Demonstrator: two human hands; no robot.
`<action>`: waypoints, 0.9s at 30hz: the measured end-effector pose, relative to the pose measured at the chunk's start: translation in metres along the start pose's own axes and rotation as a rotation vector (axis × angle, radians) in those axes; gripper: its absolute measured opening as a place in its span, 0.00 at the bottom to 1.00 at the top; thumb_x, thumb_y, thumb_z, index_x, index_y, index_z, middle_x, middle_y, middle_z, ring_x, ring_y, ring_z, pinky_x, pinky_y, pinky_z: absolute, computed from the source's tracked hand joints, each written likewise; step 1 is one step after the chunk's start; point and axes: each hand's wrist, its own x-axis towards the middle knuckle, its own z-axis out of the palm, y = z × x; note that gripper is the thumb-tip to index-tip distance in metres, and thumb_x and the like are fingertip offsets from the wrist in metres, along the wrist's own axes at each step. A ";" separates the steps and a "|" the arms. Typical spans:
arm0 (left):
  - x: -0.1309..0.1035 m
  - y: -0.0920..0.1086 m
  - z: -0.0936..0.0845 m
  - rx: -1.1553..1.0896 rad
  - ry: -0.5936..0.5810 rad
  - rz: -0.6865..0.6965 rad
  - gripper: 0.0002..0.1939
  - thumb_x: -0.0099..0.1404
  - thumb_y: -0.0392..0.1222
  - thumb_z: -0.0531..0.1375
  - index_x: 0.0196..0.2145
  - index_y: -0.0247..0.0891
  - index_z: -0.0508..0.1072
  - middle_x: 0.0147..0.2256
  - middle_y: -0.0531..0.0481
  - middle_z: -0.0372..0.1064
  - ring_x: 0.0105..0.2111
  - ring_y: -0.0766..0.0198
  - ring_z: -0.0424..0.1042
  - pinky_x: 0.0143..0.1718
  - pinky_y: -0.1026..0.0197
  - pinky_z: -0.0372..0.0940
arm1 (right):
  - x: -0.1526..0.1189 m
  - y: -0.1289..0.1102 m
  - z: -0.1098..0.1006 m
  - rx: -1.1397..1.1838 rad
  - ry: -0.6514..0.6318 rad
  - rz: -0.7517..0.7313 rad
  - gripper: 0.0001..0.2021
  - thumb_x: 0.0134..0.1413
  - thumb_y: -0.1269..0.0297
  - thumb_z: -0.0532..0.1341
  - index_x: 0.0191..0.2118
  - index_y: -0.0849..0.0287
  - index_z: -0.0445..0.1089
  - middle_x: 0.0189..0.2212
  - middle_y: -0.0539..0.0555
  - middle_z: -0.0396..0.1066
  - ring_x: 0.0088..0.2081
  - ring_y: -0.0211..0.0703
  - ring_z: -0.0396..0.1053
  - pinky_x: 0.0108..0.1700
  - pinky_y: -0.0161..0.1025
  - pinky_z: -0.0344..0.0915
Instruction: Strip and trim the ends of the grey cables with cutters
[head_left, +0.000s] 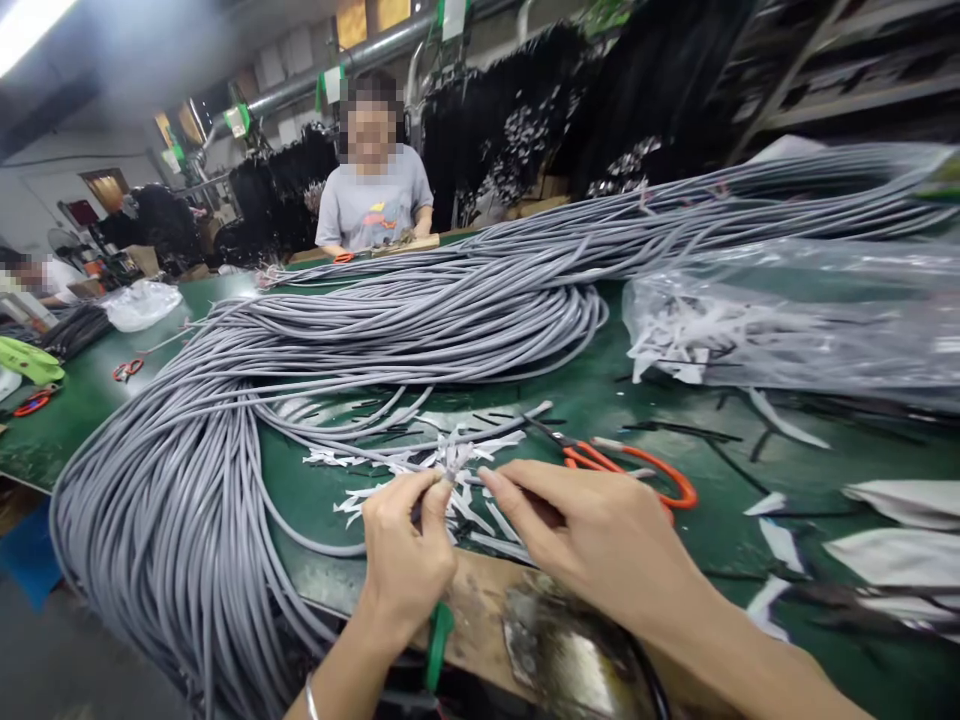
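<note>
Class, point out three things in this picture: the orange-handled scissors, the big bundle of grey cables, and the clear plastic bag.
orange-handled scissors (637, 468), head view, on an orange handle loop.
bundle of grey cables (420, 320), head view, mid-bundle.
clear plastic bag (810, 310), head view, on its crinkled top face.

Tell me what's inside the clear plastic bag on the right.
The clear plastic bag holds a heap of white strips. Farther right, glare and folds hide the rest of its contents.

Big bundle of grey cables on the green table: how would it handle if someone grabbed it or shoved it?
The grey cables are probably floppy: strands curve in loops and droop over the edge of the table. The bundle is likely heavy and would drag rather than slide, since it sprawls across most of the top. Loose strands could snag the orange scissors.
</note>
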 end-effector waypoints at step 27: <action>0.001 0.002 0.000 -0.063 -0.124 -0.078 0.12 0.64 0.35 0.52 0.33 0.33 0.76 0.26 0.46 0.73 0.25 0.63 0.69 0.27 0.64 0.62 | -0.001 -0.005 0.005 0.340 -0.029 0.305 0.11 0.48 0.61 0.57 0.30 0.64 0.73 0.09 0.42 0.51 0.11 0.32 0.50 0.14 0.32 0.48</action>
